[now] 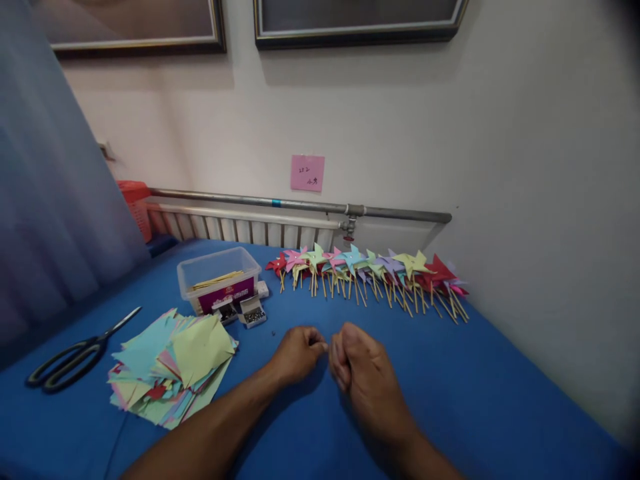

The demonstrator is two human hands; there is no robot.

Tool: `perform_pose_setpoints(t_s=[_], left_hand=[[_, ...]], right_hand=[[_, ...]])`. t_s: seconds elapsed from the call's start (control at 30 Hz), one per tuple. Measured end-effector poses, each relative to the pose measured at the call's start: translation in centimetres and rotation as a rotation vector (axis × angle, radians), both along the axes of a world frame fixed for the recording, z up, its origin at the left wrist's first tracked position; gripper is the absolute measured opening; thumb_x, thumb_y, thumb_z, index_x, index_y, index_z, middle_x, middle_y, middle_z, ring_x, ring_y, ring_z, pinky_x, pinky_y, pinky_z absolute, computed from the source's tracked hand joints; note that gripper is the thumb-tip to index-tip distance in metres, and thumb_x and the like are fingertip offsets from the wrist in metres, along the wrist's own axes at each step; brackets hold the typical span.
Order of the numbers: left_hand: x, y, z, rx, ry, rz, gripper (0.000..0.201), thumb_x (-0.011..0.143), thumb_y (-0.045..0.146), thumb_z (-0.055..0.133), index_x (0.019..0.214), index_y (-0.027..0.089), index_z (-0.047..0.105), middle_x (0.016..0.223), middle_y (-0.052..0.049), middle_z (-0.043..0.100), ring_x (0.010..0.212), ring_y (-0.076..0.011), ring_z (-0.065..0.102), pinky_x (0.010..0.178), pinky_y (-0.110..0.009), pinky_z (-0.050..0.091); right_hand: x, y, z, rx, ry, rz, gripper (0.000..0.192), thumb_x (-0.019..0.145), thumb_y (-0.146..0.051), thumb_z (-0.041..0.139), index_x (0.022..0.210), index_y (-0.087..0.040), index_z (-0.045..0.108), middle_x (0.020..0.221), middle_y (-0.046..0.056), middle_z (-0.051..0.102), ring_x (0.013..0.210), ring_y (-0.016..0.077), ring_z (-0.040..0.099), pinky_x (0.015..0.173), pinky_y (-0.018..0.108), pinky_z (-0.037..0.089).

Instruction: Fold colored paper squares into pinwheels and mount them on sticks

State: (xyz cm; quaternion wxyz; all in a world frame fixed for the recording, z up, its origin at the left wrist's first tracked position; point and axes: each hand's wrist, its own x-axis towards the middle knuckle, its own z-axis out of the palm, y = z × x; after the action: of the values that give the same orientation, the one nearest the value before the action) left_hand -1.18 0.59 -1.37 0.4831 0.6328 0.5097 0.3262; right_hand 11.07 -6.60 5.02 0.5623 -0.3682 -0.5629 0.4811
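Over the blue table, my left hand (299, 353) is closed in a pinch, thumb against the fingers. Just to its right, my right hand (367, 377) is curled like a fist with the thumb on top. The two hands nearly meet, and whatever lies in either is hidden or too small to name. Beyond them a long row of paper pinwheels (353, 259) in many colours lies with thin wooden sticks toward me. Left of my left hand are a small open box of pins (253, 312) and a pile of cut coloured paper sheets (200, 350).
A clear plastic tub (217, 267) holding wooden sticks stands behind the paper. Black-handled scissors (83, 353) lie at the left. A second small box (226, 311) touches the tub. A radiator (250, 223) and pipe run along the wall; a red basket (137, 210) sits back left.
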Motion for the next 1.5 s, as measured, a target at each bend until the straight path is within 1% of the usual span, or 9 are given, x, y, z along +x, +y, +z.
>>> perform_pose_setpoints(t_s=[0.03, 0.13, 0.27, 0.47, 0.73, 0.9, 1.17, 1.4, 1.5], left_hand=[[0.0, 0.1, -0.2, 0.028, 0.010, -0.017, 0.013, 0.075, 0.026, 0.056, 0.066, 0.017, 0.059, 0.062, 0.001, 0.057, 0.060, -0.0118, 0.051, 0.058, -0.023, 0.037], [-0.1, 0.5, -0.9, 0.072, 0.031, -0.033, 0.013, 0.077, 0.027, 0.055, 0.070, 0.017, 0.060, 0.061, 0.002, 0.056, 0.058, -0.0114, 0.049, 0.058, -0.023, 0.038], [-0.2, 0.5, -1.0, 0.094, 0.046, -0.031, 0.014, 0.077, 0.023, 0.052, 0.068, 0.016, 0.060, 0.062, 0.001, 0.059, 0.059, -0.0118, 0.050, 0.057, -0.022, 0.037], [-0.2, -0.1, -0.2, 0.142, 0.119, -0.036, 0.014, 0.076, 0.017, 0.050, 0.070, 0.016, 0.062, 0.066, 0.000, 0.064, 0.063, -0.0126, 0.054, 0.058, -0.023, 0.037], [0.1, -1.8, 0.9, 0.455, 0.552, -0.201, 0.021, 0.085, 0.018, 0.046, 0.083, 0.017, 0.067, 0.084, -0.008, 0.071, 0.073, -0.0180, 0.061, 0.061, -0.027, 0.036], [0.0, -2.1, 1.5, 0.458, 0.695, -0.259, 0.024, 0.087, 0.019, 0.046, 0.096, 0.017, 0.068, 0.092, -0.013, 0.072, 0.082, -0.0240, 0.066, 0.069, -0.031, 0.044], [-0.2, -2.2, 1.6, 0.458, 0.832, -0.312, 0.024, 0.085, 0.022, 0.048, 0.094, 0.014, 0.069, 0.091, -0.016, 0.072, 0.081, -0.0282, 0.068, 0.072, -0.036, 0.048], [-3.4, -0.3, 3.9, 0.389, 1.028, -0.083, 0.031, 0.089, 0.017, 0.042, 0.100, 0.010, 0.070, 0.095, -0.019, 0.069, 0.086, -0.0287, 0.068, 0.078, -0.038, 0.049], [-3.8, 0.3, 4.0, 0.414, 1.045, -0.016, 0.031, 0.090, 0.019, 0.042, 0.101, 0.010, 0.069, 0.097, -0.020, 0.069, 0.086, -0.0297, 0.069, 0.079, -0.040, 0.049]], right_hand=[[0.2, 1.1, -1.2, -0.037, -0.051, -0.043, 0.052, 0.095, -0.062, 0.043, 0.061, -0.022, 0.043, 0.048, -0.008, 0.036, 0.043, 0.0092, 0.030, 0.042, 0.023, 0.026], [0.9, 3.2, -4.7, -0.015, -0.177, -0.140, 0.051, 0.093, -0.065, 0.044, 0.065, -0.023, 0.043, 0.053, -0.007, 0.036, 0.048, 0.0099, 0.030, 0.045, 0.023, 0.026], [0.7, 3.4, -7.0, -0.008, -0.306, -0.096, 0.046, 0.096, -0.058, 0.040, 0.067, -0.023, 0.043, 0.058, -0.005, 0.038, 0.053, 0.0118, 0.034, 0.049, 0.024, 0.030], [0.5, 2.9, -7.0, 0.034, -0.414, -0.061, 0.042, 0.098, -0.052, 0.038, 0.068, -0.023, 0.044, 0.063, -0.004, 0.043, 0.059, 0.0140, 0.039, 0.054, 0.025, 0.033], [1.3, 3.6, -7.7, 0.063, -0.427, -0.162, 0.042, 0.097, -0.053, 0.039, 0.067, -0.024, 0.040, 0.062, -0.005, 0.040, 0.059, 0.0135, 0.038, 0.055, 0.025, 0.032], [1.4, 3.9, -7.5, -0.010, -0.375, -0.171, 0.044, 0.094, -0.058, 0.041, 0.066, -0.025, 0.039, 0.060, -0.006, 0.039, 0.056, 0.0142, 0.037, 0.053, 0.026, 0.033], [1.3, 4.4, -7.8, -0.081, -0.313, -0.164, 0.047, 0.090, -0.065, 0.043, 0.065, -0.025, 0.039, 0.057, -0.005, 0.038, 0.052, 0.0138, 0.034, 0.051, 0.026, 0.033], [1.3, 4.4, -7.6, -0.141, -0.297, -0.152, 0.047, 0.090, -0.065, 0.044, 0.065, -0.026, 0.037, 0.055, -0.006, 0.036, 0.049, 0.0132, 0.032, 0.047, 0.026, 0.031], [1.4, 4.4, -7.6, -0.132, -0.308, -0.145, 0.046, 0.092, -0.063, 0.042, 0.066, -0.025, 0.038, 0.056, -0.006, 0.037, 0.050, 0.0131, 0.033, 0.047, 0.026, 0.031]])
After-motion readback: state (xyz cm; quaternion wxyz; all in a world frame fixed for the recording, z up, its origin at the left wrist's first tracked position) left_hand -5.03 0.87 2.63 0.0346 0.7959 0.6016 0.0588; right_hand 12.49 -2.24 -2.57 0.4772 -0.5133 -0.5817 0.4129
